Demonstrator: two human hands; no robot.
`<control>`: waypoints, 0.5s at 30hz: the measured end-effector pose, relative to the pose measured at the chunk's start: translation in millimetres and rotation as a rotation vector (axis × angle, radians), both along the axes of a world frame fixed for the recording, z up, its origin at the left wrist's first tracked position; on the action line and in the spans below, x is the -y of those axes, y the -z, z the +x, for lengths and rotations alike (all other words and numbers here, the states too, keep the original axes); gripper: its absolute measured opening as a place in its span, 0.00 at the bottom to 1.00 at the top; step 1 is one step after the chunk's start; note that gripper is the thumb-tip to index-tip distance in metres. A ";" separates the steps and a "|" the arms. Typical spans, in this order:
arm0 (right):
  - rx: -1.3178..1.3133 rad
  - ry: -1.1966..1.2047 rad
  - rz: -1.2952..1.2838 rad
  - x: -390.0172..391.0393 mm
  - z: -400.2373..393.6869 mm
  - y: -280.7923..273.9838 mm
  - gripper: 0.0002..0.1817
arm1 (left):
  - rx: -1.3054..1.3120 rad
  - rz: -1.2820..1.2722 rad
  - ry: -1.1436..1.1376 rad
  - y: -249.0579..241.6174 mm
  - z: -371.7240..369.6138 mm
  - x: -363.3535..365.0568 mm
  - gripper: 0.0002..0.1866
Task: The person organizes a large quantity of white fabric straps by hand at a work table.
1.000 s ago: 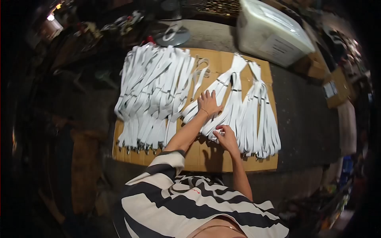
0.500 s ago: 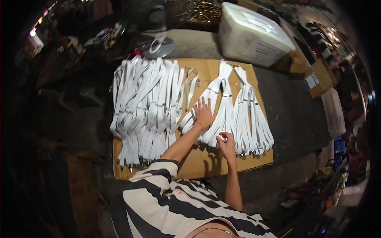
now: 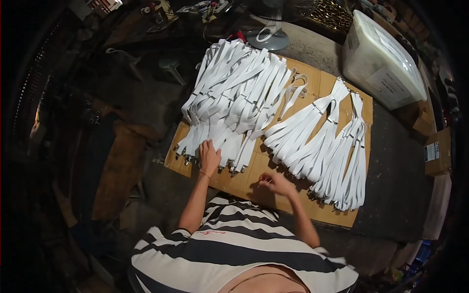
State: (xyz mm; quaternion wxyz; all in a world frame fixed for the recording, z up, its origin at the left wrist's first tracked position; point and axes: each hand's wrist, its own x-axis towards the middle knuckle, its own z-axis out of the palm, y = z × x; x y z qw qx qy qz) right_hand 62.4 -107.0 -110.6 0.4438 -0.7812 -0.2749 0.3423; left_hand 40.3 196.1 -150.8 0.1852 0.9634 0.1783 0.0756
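A thick pile of white suspenders (image 3: 234,93), flat straps with metal clips at their ends, lies on a brown cardboard sheet (image 3: 317,73). My left hand (image 3: 209,157) rests on the pile's near ends among the clips, its fingers stretched out. Over bare cardboard between the groups hovers my right hand (image 3: 277,184), fingers curled in, with nothing visible in them. To its right, white suspenders are fanned out in a middle bundle (image 3: 305,139) and a right bundle (image 3: 346,166), gathered at the far ends. One loose greyish strap (image 3: 294,93) lies between pile and bundles.
At the back right stands a white plastic bin (image 3: 386,63) with a paper label. A grey fan base (image 3: 267,39) sits behind the pile. A cardboard box (image 3: 438,152) is at the right edge. The dark tabletop (image 3: 391,166) extends right of the cardboard.
My view has turned to the left. My left hand has moved from the middle bundle to the left pile's near ends. My right hand has left the bundle's lower edge.
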 end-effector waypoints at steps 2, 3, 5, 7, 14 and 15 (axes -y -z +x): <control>0.046 -0.085 0.013 -9.2 30.3 19.5 0.10 | -0.061 0.008 -0.005 -8.4 -0.8 -10.6 0.26; 0.132 -0.093 -0.053 -19.2 44.9 13.9 0.10 | -0.111 0.001 -0.003 -15.3 3.3 -14.3 0.26; 0.216 -0.028 -0.072 -40.5 64.1 9.2 0.11 | -0.074 0.000 0.004 -13.4 8.8 -24.4 0.24; 0.210 0.037 -0.085 -66.1 72.1 -9.0 0.14 | -0.080 -0.198 0.027 7.4 19.0 -45.3 0.24; 0.275 0.631 -0.372 -140.3 22.9 37.1 0.25 | -0.021 -0.136 0.298 -18.8 20.8 -72.5 0.24; 0.393 0.713 -0.397 -155.6 14.0 38.1 0.26 | 0.066 -0.113 0.344 -21.8 20.6 -73.0 0.24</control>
